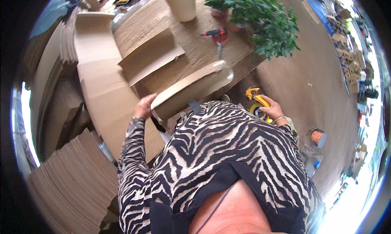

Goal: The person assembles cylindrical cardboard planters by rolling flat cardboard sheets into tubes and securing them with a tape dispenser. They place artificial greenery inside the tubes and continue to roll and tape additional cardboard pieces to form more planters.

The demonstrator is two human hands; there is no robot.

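My left hand (144, 106) is closed on the left end of a brown cardboard box (183, 96) in front of my body. Its long upper edge slants up to the right, and something clear and shiny, like tape, shows at the far right corner. Out to the right, my right hand (273, 109) grips a yellow tape dispenser (254, 96) by its handle, apart from the box. The roll below it is partly hidden by my fingers. An open cardboard flap (152, 57) stands on the wooden table (195, 34) beyond the box.
A long cardboard sheet (102, 79) runs along my left, above a stack of flat cardboard (73, 185). On the table are a red-and-black hand tool (214, 32), a tall beige container (181, 4) and leafy potted plants (260, 20). A can (317, 138) lies on the floor at right.
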